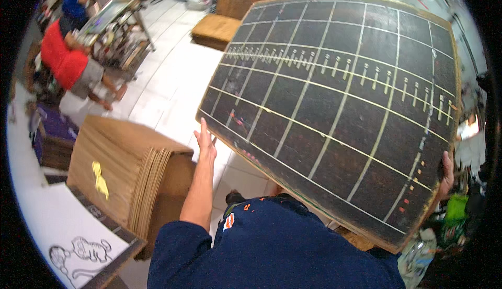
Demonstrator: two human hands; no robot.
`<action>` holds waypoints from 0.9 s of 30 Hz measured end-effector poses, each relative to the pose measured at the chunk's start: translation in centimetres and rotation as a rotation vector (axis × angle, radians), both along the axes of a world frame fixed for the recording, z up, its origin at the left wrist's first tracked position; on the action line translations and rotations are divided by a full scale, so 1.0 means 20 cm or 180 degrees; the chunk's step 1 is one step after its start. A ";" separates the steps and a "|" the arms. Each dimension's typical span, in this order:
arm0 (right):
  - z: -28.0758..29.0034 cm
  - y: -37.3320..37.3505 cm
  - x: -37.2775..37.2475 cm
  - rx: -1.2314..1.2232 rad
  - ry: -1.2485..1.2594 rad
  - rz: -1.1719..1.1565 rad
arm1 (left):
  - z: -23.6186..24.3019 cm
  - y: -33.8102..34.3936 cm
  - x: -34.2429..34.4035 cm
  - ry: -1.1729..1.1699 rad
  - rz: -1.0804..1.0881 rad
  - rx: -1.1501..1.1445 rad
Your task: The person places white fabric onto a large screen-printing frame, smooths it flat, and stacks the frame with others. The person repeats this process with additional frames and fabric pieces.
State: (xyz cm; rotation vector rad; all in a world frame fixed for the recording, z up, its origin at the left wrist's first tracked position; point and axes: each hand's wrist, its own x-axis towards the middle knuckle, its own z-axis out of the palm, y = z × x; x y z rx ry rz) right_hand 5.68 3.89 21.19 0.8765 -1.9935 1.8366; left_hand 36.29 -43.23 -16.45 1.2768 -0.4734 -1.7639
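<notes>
A large dark board (308, 111) with a wooden edge and white and yellowish grid lines and short scale marks fills the centre and right, held tilted above my navy-shirted body. My left hand (205, 145) grips its lower left edge, fingers partly behind it. At the right edge, toward the lower corner, my right hand (446, 174) holds it, mostly hidden by the board.
Stacked brown wooden sheets (115, 163) with a yellow crumpled item stand at left, beside a white sheet with cartoon line drawings (78, 221). A person in red (63, 59) is by a metal rack (120, 32). A brown slab (212, 27) lies on white tiles behind the board.
</notes>
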 end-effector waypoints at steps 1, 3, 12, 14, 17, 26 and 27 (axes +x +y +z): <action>-0.05 0.02 0.04 -0.0151 0.0176 -0.0177 | 0.10 0.04 -0.05 0.0665 -0.0481 -0.0192; -0.15 -0.01 0.13 -0.0442 0.0015 -0.0222 | 0.25 0.21 -0.20 0.1248 -0.1134 0.0011; -0.38 -0.22 0.26 -0.2083 -0.0933 0.1123 | 0.57 0.85 -0.41 0.2061 -0.3232 -0.0362; -0.46 -0.23 0.15 -0.2044 -0.1128 0.0807 | 0.64 0.89 -0.57 0.2112 -0.3076 -0.0534; -0.64 -0.21 0.09 -0.1522 -0.1115 0.0394 | 0.71 0.87 -0.75 0.4510 -0.3218 0.0013; -1.15 0.29 -0.12 -0.1922 -0.2173 0.3696 | 0.54 0.68 -0.65 0.1242 -0.1142 -0.0360; -1.11 0.37 -0.24 -0.2406 -0.2624 0.3223 | 0.53 0.66 -0.61 0.1094 -0.1163 -0.0469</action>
